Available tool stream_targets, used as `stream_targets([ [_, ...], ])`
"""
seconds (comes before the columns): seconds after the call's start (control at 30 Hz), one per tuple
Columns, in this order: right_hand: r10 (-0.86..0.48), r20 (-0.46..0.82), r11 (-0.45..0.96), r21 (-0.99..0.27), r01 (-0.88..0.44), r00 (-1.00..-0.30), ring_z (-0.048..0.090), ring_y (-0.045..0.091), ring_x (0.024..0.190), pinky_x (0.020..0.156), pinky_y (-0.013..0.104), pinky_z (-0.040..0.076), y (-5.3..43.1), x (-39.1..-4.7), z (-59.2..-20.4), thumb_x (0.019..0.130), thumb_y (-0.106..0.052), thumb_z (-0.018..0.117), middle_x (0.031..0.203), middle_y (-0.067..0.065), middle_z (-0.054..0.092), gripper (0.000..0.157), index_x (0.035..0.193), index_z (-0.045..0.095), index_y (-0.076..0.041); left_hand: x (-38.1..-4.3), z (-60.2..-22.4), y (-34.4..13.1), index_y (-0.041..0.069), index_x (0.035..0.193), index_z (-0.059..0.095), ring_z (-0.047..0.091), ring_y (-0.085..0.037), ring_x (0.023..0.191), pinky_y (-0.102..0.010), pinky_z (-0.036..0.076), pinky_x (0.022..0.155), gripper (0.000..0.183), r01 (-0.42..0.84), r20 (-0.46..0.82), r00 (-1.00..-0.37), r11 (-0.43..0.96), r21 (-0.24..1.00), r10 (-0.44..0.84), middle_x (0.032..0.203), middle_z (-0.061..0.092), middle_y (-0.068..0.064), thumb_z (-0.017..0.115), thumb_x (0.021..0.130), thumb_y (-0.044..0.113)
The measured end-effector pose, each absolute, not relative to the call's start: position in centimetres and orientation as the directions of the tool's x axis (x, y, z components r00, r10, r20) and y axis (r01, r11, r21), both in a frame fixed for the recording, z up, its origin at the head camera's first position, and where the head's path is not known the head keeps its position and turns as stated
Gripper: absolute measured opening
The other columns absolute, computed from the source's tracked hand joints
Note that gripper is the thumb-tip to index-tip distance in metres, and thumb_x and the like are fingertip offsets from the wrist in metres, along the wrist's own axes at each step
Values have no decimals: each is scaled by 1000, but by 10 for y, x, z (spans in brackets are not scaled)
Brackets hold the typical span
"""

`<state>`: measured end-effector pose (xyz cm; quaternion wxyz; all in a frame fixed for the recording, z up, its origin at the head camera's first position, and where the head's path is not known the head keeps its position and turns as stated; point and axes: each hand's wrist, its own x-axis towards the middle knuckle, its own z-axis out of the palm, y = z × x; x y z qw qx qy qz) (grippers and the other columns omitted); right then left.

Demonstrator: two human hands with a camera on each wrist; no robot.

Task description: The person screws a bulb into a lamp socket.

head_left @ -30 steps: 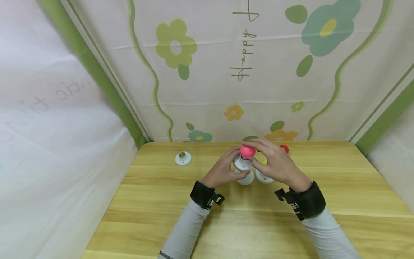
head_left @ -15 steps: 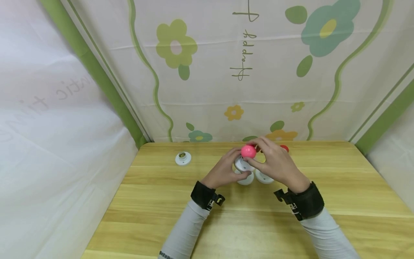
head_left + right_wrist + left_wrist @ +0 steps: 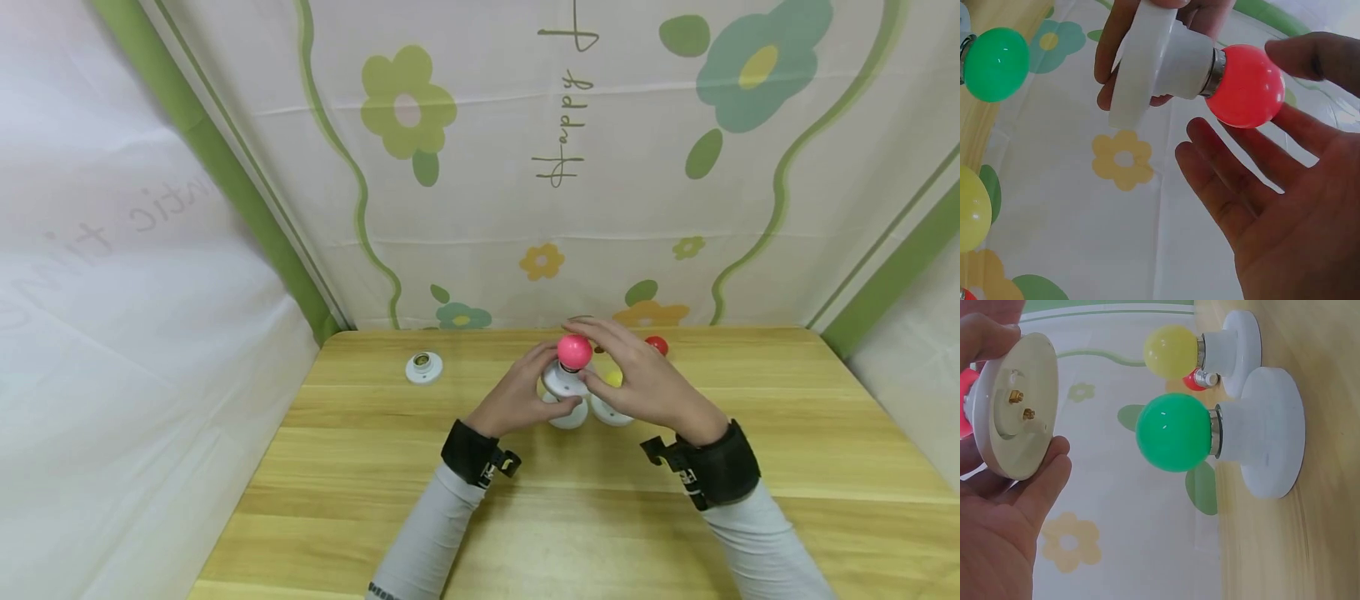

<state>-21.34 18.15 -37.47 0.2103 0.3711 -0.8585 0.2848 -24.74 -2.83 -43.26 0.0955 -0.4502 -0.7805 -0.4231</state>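
Evidently held base (image 3: 1139, 65) in left hand (image 3: 516, 392), spread right hand (image 3: 647, 382) round bulb (image 3: 1246, 87); seemed light, slick, fragile, best gripped round middle.

The bench (image 3: 337, 483) has a pale, streaked wood-grain top. Near its far left corner sits a white lamp socket (image 3: 424, 369), metal thread showing. Well to its right, a second socket (image 3: 1279, 434) bearing a green bulb (image 3: 1172, 432) stands just beside a third socket (image 3: 1246, 353) bearing a yellow bulb (image 3: 1171, 351). A red bulb (image 3: 657, 345) lies near the far edge.
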Motion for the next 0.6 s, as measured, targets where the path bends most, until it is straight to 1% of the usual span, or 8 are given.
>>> stream_targets([
  [0.1, -536, 590, 529, -322, -785, -604, 49, 20, 121, 93, 47, 50, 182, -214, -375, 85, -12, 66, 138, 4, 51, 57, 140, 50, -13, -238, -421, -29, 7, 137, 47, 48, -15, 118, -24, 43, 101, 68, 788, 546, -569, 216, 577, 615, 133, 50, -5, 79, 77, 12],
  [0.2, -531, 616, 523, -303, -797, -582, 51, 16, 119, 92, 43, 51, 181, -214, -375, 84, -10, 66, 132, 2, 56, 52, 135, 55, -13, -230, -410, -30, 4, 136, 47, 49, -16, 117, -22, 44, 100, 66, 791, 549, -563, 210, 575, 618, 132, 51, -8, 78, 78, 9],
  [0.3, -520, 633, 529, -290, -798, -574, 53, 14, 115, 90, 39, 52, 180, -214, -375, 84, -12, 67, 129, 0, 58, 48, 132, 58, -12, -227, -405, -31, 3, 136, 47, 49, -16, 117, -23, 45, 99, 66, 795, 551, -557, 207, 570, 622, 133, 51, -8, 78, 78, 9],
  [0.47, -499, 645, 558, -273, -784, -579, 56, 13, 109, 85, 37, 54, 179, -214, -376, 84, -19, 71, 126, 0, 59, 46, 129, 61, -13, -228, -407, -31, 3, 136, 46, 50, -16, 116, -24, 45, 99, 67, 804, 566, -544, 191, 563, 619, 133, 51, -8, 79, 77, 7],
  [0.6, -479, 658, 569, -271, -776, -581, 57, 13, 100, 79, 37, 55, 178, -215, -377, 81, -22, 76, 123, 1, 60, 48, 126, 62, -12, -236, -420, -29, 6, 138, 46, 50, -15, 116, -24, 46, 98, 69, 809, 573, -540, 192, 555, 617, 134, 50, -6, 79, 77, 10],
])
